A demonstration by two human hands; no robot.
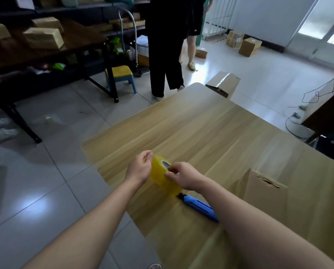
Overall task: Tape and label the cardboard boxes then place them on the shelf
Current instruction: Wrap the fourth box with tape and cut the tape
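A yellow roll of clear tape point(162, 176) is held just above the wooden table point(211, 133). My left hand point(141, 167) grips the roll's far left side. My right hand point(183, 176) pinches at its edge near the core. A blue utility knife point(199, 207) lies on the table just behind my right wrist. A flattened cardboard box point(263, 191) lies on the table to the right. Dark shelves point(45, 47) at the back left hold several taped cardboard boxes point(43, 37).
A person in black trousers point(166, 55) stands beyond the table's far corner. A folded box point(223, 83) leans at that corner. A yellow-and-blue stool point(120, 76) and a trolley stand by the shelves. More boxes point(248, 46) lie on the tiled floor. Cables trail at right.
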